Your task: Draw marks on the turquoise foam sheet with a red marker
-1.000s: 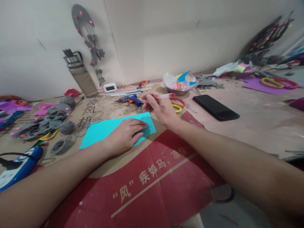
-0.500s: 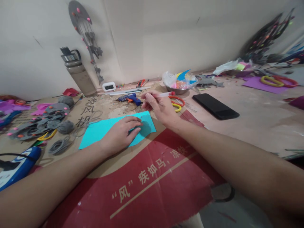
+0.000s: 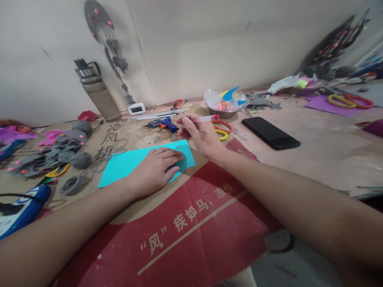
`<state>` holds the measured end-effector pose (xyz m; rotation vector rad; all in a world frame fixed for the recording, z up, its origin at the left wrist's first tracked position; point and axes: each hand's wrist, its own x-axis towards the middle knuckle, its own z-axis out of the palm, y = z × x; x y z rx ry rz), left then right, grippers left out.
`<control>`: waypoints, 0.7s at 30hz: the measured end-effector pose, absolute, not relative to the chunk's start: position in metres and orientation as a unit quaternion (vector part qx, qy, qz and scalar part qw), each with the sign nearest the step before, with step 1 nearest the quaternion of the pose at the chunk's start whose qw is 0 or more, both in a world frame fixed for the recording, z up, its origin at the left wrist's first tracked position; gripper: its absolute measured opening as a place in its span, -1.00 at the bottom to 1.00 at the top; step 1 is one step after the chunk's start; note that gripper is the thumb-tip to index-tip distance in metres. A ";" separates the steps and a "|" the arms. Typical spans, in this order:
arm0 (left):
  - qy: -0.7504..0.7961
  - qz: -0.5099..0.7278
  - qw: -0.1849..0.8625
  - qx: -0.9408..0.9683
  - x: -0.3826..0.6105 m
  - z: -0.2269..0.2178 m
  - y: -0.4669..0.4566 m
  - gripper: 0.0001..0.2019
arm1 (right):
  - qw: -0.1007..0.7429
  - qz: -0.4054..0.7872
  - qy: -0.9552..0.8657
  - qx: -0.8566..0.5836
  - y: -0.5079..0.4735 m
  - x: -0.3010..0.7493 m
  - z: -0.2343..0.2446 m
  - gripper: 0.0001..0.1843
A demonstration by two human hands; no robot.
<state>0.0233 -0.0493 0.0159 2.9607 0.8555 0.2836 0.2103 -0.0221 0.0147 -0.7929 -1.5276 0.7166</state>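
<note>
Left hand (image 3: pixel 158 168) — palm down, spread on turquoise sheet (image 3: pixel 121 167) | right hand (image 3: pixel 202 137) — raised, pinching pen (image 3: pixel 208 118)

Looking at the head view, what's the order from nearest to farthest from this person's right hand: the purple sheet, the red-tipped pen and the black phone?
1. Red-tipped pen: held in the right hand itself.
2. Black phone: to that hand's right, lying on the table.
3. Purple sheet: farther right, beyond the phone.
</note>
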 end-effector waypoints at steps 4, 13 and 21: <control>0.280 0.087 0.024 0.956 0.023 0.014 -0.047 -0.68 | 0.590 0.312 -0.656 -0.351 -0.023 0.210 0.015 -0.62; 0.267 0.109 0.045 0.957 0.022 0.016 -0.048 -0.72 | 0.584 0.309 -0.660 -0.358 -0.022 0.210 0.015 -0.65; 0.270 0.103 0.049 0.956 0.021 0.016 -0.046 -0.70 | 0.585 0.309 -0.658 -0.358 -0.024 0.210 0.016 -0.63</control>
